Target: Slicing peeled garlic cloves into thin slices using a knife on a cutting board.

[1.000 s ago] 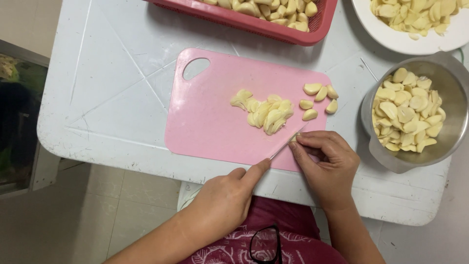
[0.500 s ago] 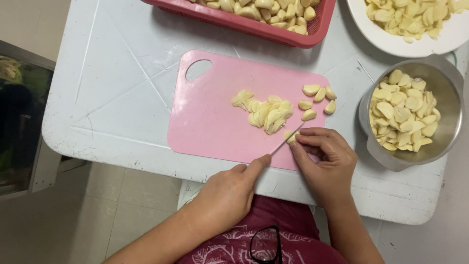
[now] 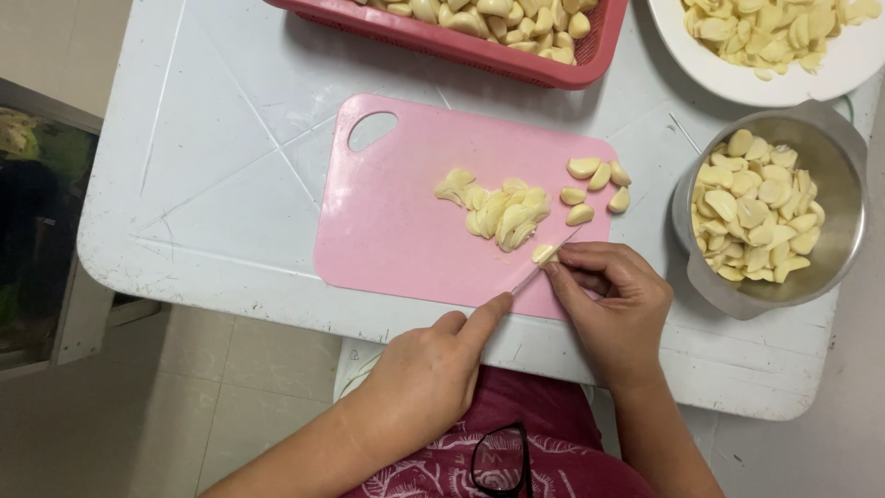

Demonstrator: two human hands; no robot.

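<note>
My left hand (image 3: 419,383) has its grip closed round a knife (image 3: 544,264), forefinger along the blade; my right hand (image 3: 618,309) pinches a garlic clove (image 3: 543,253) at the pink cutting board (image 3: 396,231)'s near edge. Sliced garlic (image 3: 498,210) lies just beyond, a steel bowl (image 3: 834,148) of cloves right on the worktop (image 3: 212,166)

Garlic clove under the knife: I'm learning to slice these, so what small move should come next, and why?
Probably press the knife down through the clove. The left hand has the blade resting on it, the right hand pins it to the board, and it looks uncut, while the sliced pile lies beside it.
</note>
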